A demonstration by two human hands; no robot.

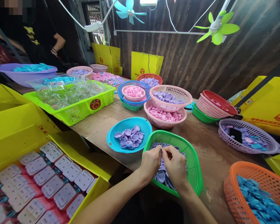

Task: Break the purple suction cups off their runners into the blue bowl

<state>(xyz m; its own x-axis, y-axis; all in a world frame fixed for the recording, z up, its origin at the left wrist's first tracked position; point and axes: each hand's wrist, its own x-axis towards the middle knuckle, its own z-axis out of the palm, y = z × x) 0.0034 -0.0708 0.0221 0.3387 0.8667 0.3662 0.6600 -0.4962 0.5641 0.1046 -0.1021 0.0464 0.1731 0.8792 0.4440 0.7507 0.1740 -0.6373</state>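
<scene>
Left hand (150, 162) and right hand (176, 165) pinch a tiny lilac piece (161, 148) by fingers (157, 152) over a green basket (194, 158) containing lilac cups (161, 176); a turquoise bowl (118, 127) beside contains more.

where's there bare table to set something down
Bare table shows between the front green basket and orange basket, and between the lime tray and blue bowl. It's crowded behind the green basket, where pink baskets stand stacked.
</scene>
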